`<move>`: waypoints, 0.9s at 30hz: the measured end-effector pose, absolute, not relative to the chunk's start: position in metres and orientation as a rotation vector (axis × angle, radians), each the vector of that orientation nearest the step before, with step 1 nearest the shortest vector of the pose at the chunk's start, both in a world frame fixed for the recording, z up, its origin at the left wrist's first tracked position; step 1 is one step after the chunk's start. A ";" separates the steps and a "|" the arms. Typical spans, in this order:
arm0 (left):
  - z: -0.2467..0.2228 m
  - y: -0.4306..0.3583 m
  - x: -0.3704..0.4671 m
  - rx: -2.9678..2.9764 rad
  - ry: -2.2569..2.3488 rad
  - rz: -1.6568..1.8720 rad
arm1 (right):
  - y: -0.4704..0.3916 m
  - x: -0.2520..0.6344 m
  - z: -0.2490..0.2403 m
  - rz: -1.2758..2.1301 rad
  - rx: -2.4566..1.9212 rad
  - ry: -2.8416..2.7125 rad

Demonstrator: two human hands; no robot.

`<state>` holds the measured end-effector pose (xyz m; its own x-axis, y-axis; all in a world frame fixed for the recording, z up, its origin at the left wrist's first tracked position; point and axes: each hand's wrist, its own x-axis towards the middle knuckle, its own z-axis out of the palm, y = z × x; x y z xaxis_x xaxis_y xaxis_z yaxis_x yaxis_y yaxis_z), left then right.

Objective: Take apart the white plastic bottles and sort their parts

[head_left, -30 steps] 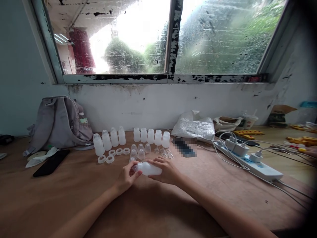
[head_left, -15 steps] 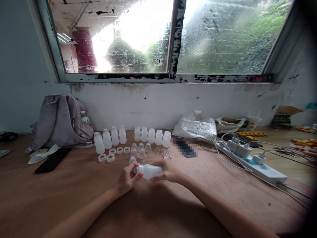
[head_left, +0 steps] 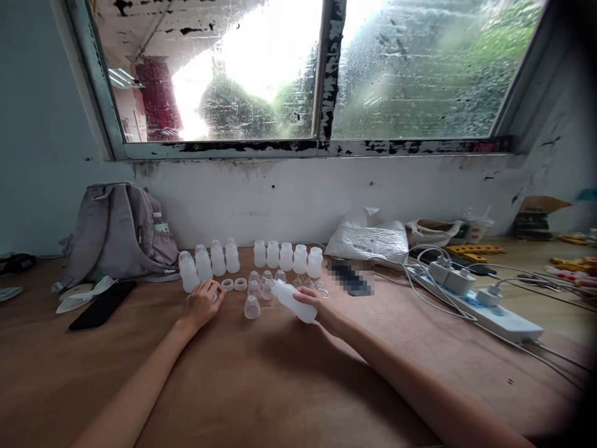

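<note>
My right hand (head_left: 317,306) is wrapped round a frosted white bottle (head_left: 298,303), its neck tilted up to the left. My left hand (head_left: 204,302) is over the white rings at the left with its fingers curled down; what lies under them is hidden. Two white rings (head_left: 234,284) show beside it. Clear domed caps (head_left: 252,307) stand between my hands. Behind them are several capped bottles (head_left: 217,257) on the left and several open bottles (head_left: 286,256) on the right. Thin clear rings (head_left: 321,292) lie beyond my right hand.
A grey backpack (head_left: 116,233) and a black phone (head_left: 102,305) are at the left. A silver bag (head_left: 368,239) rests against the wall. On the right, a white power strip (head_left: 494,320) trails cables, with a cup (head_left: 478,228) and yellow parts (head_left: 473,251) behind.
My left hand has left the bottle and moved left to the white rings. The bottle, still in my right hand, has shifted right and tilted. A clear domed cap now stands uncovered in front.
</note>
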<state>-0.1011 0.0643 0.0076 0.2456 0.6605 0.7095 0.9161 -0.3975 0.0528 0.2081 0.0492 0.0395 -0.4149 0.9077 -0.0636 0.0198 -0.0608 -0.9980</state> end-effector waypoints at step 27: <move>-0.006 0.051 -0.038 -2.544 -1.702 -2.322 | 0.055 0.210 0.034 1.345 -1.122 -1.627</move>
<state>-0.0385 0.0506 -0.0065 0.0089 0.9071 0.4208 0.1282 -0.4184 0.8992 0.2095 0.0550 0.0343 -0.3495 0.9369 0.0073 0.1691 0.0708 -0.9831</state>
